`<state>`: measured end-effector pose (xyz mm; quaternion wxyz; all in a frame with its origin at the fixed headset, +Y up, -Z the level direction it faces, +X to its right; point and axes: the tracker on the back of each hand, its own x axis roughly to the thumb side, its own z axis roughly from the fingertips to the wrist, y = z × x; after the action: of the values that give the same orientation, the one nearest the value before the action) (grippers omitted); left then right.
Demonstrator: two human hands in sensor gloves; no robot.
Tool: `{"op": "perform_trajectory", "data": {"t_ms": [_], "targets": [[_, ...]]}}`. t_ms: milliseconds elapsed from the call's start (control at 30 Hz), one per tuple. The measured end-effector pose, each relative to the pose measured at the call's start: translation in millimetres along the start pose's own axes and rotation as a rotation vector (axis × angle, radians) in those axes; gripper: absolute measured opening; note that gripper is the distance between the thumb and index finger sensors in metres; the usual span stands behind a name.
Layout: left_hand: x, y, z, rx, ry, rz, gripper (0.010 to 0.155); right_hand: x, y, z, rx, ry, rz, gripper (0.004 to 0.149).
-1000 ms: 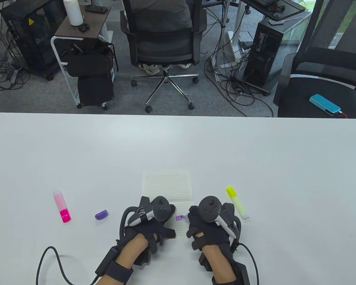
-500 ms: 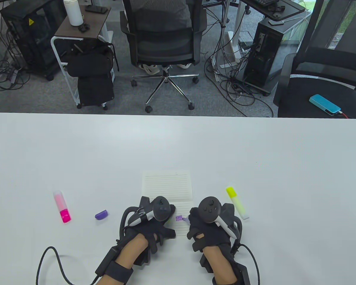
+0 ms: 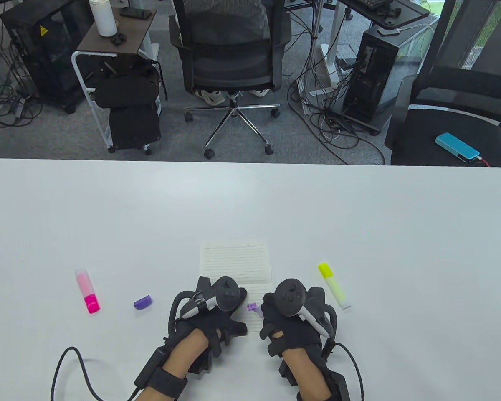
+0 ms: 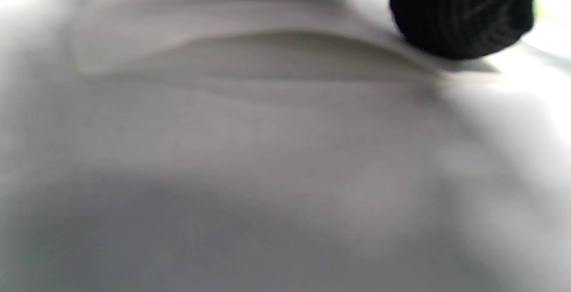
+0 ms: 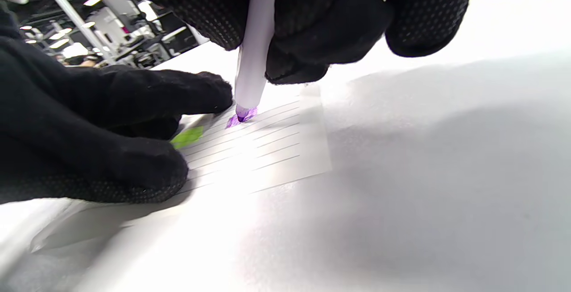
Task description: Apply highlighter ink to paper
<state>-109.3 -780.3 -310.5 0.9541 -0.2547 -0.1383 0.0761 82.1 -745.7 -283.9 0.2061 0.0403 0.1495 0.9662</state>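
A lined sheet of paper (image 3: pixel 236 261) lies on the white table near the front middle. My right hand (image 3: pixel 290 317) grips an uncapped purple highlighter (image 5: pixel 254 51), its tip touching the paper at a small purple ink patch (image 5: pixel 241 117). The tip and patch also show in the table view (image 3: pixel 254 308). My left hand (image 3: pixel 215 311) rests flat on the paper's lower left part, fingers (image 5: pixel 134 100) pressing it down beside the tip. A green mark (image 5: pixel 186 137) shows on the paper by those fingers. The left wrist view is blurred, showing paper (image 4: pixel 267 104) and one gloved fingertip (image 4: pixel 459 11).
The purple cap (image 3: pixel 142 301) lies left of my left hand. A pink highlighter (image 3: pixel 87 290) lies further left. A yellow highlighter (image 3: pixel 334 285) lies right of my right hand. Chairs and computer towers stand beyond the table's far edge (image 3: pixel 250 161).
My right hand has shifted a little to the left with the purple highlighter, its tip staying on the paper. My left hand has not moved.
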Motion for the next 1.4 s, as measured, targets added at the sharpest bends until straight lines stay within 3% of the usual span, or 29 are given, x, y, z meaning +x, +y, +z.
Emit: {"op": "perform_trajectory", "data": {"t_ms": [833,1400], "targets": [[0.1,0.3,-0.2,-0.001,0.000,-0.002,0.084,-2.4,2.2,-0.8,-0.051,0.039,0.019,0.041],[0.2,0.0,-0.2,0.000,0.001,-0.001,0.084,-1.8,2.6,-0.1,-0.002,0.011,0.016,0.041]]}}
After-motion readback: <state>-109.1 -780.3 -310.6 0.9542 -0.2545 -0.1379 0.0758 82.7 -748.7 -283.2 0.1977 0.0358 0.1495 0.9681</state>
